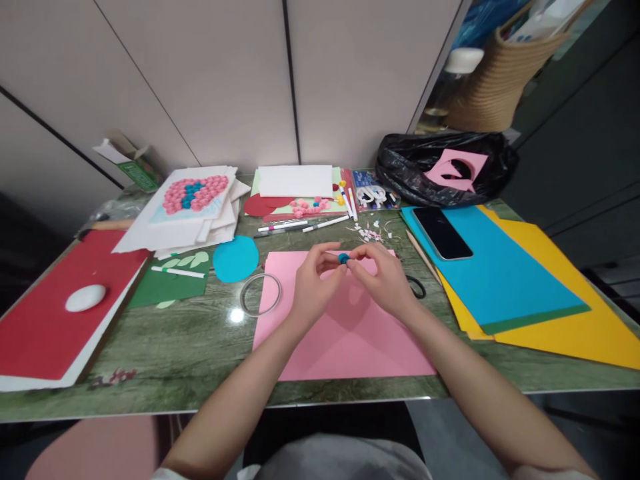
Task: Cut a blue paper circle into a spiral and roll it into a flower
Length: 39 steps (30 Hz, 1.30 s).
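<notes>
Both hands meet over a pink paper sheet on the green marbled table. My left hand and my right hand pinch a small blue paper coil between their fingertips. A clear tape roll lies just left of my left hand. A blue paper circle sits behind the roll.
Blue, green and yellow sheets with a black phone lie on the right. A black plastic bag sits behind. Markers, pink coils, white boards with a pink-and-blue coil picture, red sheet with a white oval fill the left.
</notes>
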Tool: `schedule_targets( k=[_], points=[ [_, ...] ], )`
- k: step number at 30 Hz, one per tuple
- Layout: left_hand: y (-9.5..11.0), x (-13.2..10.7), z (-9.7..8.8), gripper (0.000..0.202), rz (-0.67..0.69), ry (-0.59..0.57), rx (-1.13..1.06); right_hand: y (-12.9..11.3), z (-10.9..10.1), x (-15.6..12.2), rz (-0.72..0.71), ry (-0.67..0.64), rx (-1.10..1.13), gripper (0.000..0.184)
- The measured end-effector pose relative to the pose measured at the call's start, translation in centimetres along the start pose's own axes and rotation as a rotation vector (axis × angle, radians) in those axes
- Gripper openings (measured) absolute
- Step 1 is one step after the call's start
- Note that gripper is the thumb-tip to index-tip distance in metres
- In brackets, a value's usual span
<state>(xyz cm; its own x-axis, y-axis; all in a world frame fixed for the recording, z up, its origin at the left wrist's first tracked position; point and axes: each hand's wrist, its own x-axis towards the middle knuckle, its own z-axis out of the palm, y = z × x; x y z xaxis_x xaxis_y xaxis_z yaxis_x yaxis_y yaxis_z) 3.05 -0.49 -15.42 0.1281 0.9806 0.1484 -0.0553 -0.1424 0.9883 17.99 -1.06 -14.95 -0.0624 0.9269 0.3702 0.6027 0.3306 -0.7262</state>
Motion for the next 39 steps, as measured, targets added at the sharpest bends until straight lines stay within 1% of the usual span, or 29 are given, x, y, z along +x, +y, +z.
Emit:
schedule_targets(
  k=[3,6,9,14,18,25,29,31,33,34,37,38,39],
  points=[
    [-0.1,0.3,0.0,0.031,-0.105,0.012,-0.11,0.0,0.0,0.0,-0.011,-0.003,-0.01,0.004],
    [-0.2,0.5,-0.1,0.026,-0.16,0.018,-0.136,-0.1,-0.1,-0.1,-0.03,0.002,-0.027,0.003],
    [-0.2,0.5,-0.2,0.019,-0.158,0.009,-0.137,-0.2,-0.2,-0.1,-0.062,0.021,-0.044,0.004],
    [-0.2,0.5,-0.4,0.019,-0.156,0.023,-0.151,-0.3,-0.3,0.0,-0.144,0.044,-0.058,0.008],
    [0.1,0.5,-0.4,0.017,-0.159,0.026,-0.138,-0.1,-0.3,0.0,-0.177,0.073,-0.051,0.006],
    [0.1,0.5,-0.3,0.016,-0.146,0.004,-0.139,0.1,0.1,-0.1,-0.155,0.068,-0.043,0.004],
    [-0.1,0.6,-0.4,0.018,-0.181,0.015,-0.173,0.2,-0.3,0.4,-0.13,0.031,-0.049,0.008],
    [-0.4,0.9,-0.6,0.02,-0.22,0.035,-0.197,1.0,-1.3,1.0,-0.07,-0.006,-0.067,0.014],
    [-0.9,1.3,-0.9,0.023,-0.28,0.062,-0.243,2.4,-3.0,1.8,0.053,-0.022,-0.173,0.021],
    [-1.1,1.5,-1.0,0.024,-0.311,0.078,-0.271,3.3,-3.9,2.1,0.129,-0.027,-0.278,0.024],
    [-1.7,2.0,-1.4,0.029,-0.359,0.104,-0.317,6.4,-6.2,2.5,0.38,-0.023,-0.757,0.031],
    [-1.9,2.1,-1.4,0.031,-0.361,0.108,-0.319,7.3,-6.7,2.5,0.46,-0.055,-0.867,0.034],
    [-1.9,2.1,-1.5,0.031,-0.358,0.111,-0.319,8.1,-7.1,2.5,0.551,-0.09,-0.918,0.035]
  ],
)
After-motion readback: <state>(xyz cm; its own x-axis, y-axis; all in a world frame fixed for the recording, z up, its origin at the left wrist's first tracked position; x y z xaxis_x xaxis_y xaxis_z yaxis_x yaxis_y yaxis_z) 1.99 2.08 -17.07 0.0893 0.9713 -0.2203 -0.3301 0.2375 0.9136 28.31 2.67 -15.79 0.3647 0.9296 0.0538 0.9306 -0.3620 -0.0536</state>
